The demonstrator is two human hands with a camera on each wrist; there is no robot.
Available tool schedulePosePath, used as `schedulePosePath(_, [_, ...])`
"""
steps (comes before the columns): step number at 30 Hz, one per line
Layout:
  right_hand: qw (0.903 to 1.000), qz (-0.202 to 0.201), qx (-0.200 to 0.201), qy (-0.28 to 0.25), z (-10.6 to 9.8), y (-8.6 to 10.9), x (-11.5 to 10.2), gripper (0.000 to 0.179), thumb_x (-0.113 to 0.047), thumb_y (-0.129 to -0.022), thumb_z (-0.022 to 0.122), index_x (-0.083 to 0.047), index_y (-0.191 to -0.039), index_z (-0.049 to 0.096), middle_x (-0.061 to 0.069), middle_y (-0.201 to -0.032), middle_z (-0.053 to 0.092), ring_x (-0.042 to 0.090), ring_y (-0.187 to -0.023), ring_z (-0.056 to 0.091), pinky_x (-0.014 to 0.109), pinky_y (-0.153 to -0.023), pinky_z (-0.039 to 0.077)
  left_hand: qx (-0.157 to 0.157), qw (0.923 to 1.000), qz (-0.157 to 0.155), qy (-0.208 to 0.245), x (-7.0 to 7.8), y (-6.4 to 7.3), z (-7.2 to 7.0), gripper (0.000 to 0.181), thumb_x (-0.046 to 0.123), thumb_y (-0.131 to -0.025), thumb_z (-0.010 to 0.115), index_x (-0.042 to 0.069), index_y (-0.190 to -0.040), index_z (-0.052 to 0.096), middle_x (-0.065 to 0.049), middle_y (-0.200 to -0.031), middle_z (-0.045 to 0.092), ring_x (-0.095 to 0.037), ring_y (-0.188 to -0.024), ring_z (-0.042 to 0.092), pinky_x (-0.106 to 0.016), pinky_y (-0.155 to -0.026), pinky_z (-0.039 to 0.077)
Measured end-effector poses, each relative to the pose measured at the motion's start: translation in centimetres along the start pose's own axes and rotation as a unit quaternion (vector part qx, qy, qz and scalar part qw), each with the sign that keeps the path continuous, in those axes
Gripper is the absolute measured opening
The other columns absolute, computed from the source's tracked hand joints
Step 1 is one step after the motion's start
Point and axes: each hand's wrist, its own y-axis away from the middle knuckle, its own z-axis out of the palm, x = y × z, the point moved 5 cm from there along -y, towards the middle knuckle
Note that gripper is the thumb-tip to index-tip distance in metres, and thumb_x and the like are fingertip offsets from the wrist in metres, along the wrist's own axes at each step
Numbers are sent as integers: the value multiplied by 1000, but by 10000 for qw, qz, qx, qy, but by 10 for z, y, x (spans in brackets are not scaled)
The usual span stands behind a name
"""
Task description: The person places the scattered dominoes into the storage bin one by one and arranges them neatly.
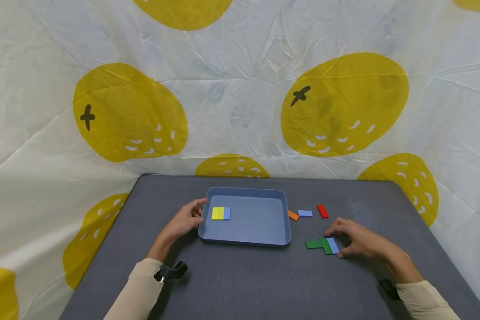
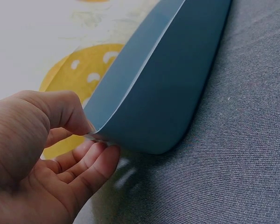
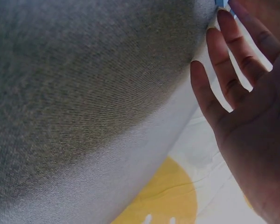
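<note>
A shallow blue-grey tray (image 1: 248, 243) sits on the table. My left hand (image 1: 186, 218) pinches its left rim, the fingers partly beneath the edge in the left wrist view, where the tray wall (image 2: 163, 88) slopes upward. Inside the tray's left part lie yellow tiles (image 1: 218, 213) and a blue tile (image 1: 227, 213) side by side. To the right of the tray, my right hand (image 1: 360, 238) holds another blue tile (image 1: 333, 246) by its ends, thumb at the near end. That tile lies against green tiles (image 1: 314, 244). Only a sliver of blue shows at the right wrist view's top.
Behind the green tiles lie an orange tile (image 1: 293, 215) by the tray's right wall, a light blue tile (image 1: 305, 213) and a red tile (image 1: 322, 211). A white cloth with yellow fruit shapes (image 1: 236, 111) hangs behind the grey table (image 1: 264, 284).
</note>
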Motion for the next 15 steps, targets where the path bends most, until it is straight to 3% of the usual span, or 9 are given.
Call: schedulePosePath(15, [10000, 18, -3, -23, 2, 0, 1, 42, -37, -80, 85, -21, -116, 70, -5, -113, 63, 15, -105, 56, 33, -91, 48, -49, 10000, 8, 46, 1, 1, 0, 67, -2, -87, 59, 5, -152, 45, -17, -105, 50, -24, -83, 51, -34, -66, 51])
